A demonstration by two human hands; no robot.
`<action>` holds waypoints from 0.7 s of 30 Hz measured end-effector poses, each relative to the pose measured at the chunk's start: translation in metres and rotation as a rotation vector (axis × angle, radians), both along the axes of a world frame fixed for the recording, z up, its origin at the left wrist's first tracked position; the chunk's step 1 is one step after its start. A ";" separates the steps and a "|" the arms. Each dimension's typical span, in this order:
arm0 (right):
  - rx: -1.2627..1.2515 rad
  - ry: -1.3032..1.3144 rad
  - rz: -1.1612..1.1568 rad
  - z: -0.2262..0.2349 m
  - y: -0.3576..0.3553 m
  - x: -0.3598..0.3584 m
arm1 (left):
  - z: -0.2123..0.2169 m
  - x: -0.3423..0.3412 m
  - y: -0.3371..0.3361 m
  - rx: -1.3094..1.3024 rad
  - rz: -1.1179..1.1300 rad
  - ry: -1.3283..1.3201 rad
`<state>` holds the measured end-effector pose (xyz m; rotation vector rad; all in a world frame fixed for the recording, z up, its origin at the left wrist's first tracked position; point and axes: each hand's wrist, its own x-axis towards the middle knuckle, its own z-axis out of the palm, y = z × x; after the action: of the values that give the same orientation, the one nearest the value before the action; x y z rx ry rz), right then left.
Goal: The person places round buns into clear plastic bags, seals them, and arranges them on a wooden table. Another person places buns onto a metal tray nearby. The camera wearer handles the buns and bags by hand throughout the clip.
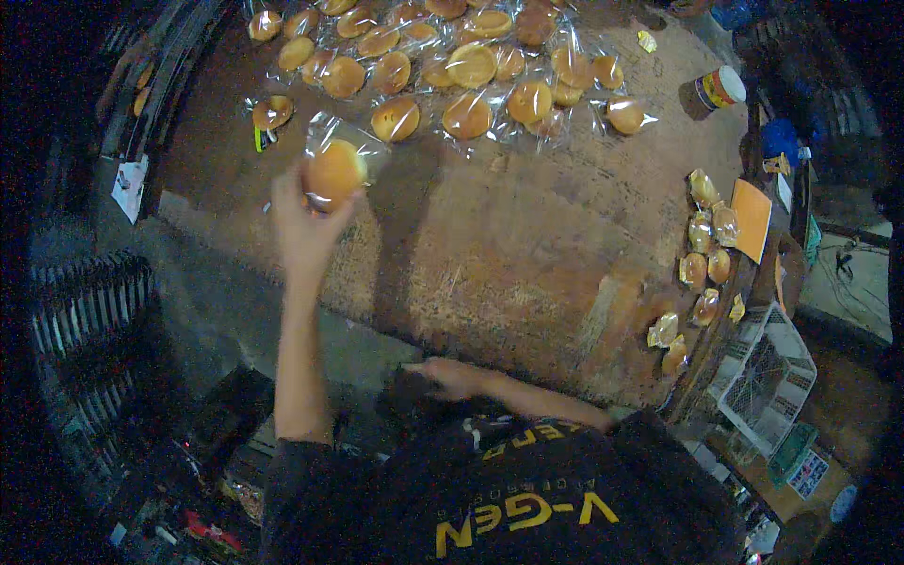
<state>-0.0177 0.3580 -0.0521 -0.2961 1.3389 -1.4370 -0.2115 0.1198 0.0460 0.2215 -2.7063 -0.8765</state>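
Note:
My left hand is raised over the wooden table, its fingers closed round a golden bun in a clear plastic wrapper. The loose end of the wrapper sticks up beyond the bun. Just past that hand lies another wrapped bun, with a bright green object beside it. Close to my body, at the table's near edge, my right hand is over something dark; its fingers are too dim and blurred to read. Many wrapped buns lie spread across the far part of the table.
Along the table's right side are several smaller wrapped pieces and an orange sheet. A jar with a white lid lies at the far right. Beyond the right edge stands a white wire-like basket. White paper is at the left.

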 end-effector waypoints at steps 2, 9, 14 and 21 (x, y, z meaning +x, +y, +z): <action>-0.044 0.237 0.050 0.016 0.006 -0.018 | 0.049 0.023 -0.018 0.011 0.024 0.093; 0.629 0.965 -0.973 0.056 0.340 -0.177 | 0.096 0.155 -0.003 0.232 0.347 0.027; 1.229 1.208 -0.745 -0.061 0.386 -0.234 | 0.059 0.255 0.078 0.539 0.684 -0.168; -0.131 1.200 0.155 -0.072 0.055 -0.036 | 0.093 0.316 0.163 0.495 0.599 0.011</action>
<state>-0.0542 0.4134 -0.1238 -1.4768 2.0639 -1.2012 0.1045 0.2825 0.1391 1.0522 -2.1484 -1.2982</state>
